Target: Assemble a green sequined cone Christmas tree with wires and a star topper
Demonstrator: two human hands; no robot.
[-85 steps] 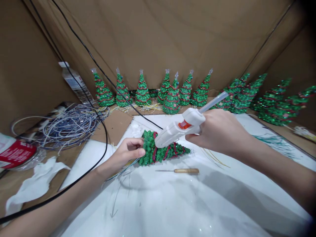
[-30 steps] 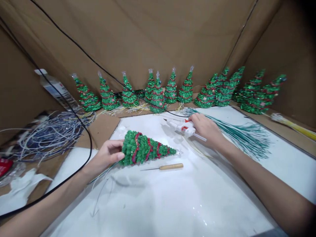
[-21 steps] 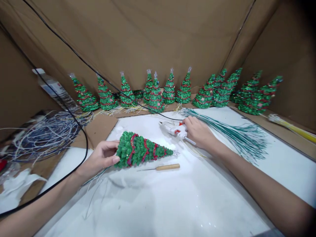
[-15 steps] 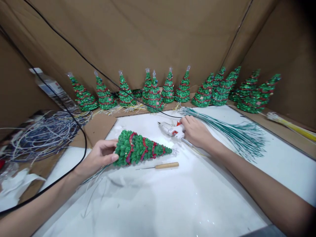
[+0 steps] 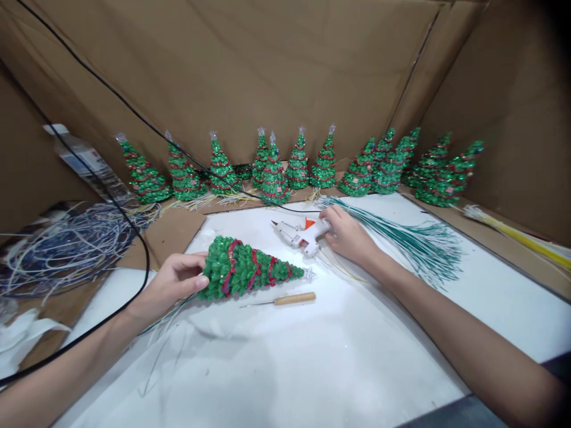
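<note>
My left hand (image 5: 182,279) grips the wide base of a small green Christmas tree (image 5: 245,269) with red garland, which lies on its side. Its clear star tip (image 5: 308,274) points right, and thin wires (image 5: 172,315) trail from the base under my wrist. Beyond the tip, my right hand (image 5: 344,233) is closed around the rear end of a white hot glue gun (image 5: 303,235) with an orange-red part on top and its nozzle facing left. An awl (image 5: 294,299) with a wooden handle lies just in front of the tree.
Several decorated trees (image 5: 275,172) stand along the back cardboard wall. A bundle of green and white wires (image 5: 414,244) lies right of the glue gun. At left are tangled wires (image 5: 75,249), a leaning water bottle (image 5: 89,163) and a black cable (image 5: 145,261) crossing above my left forearm.
The glue gun has turned and tilted slightly in my right hand, showing more of its side. The whole view has shifted a little; my left hand keeps its hold on the tree.
</note>
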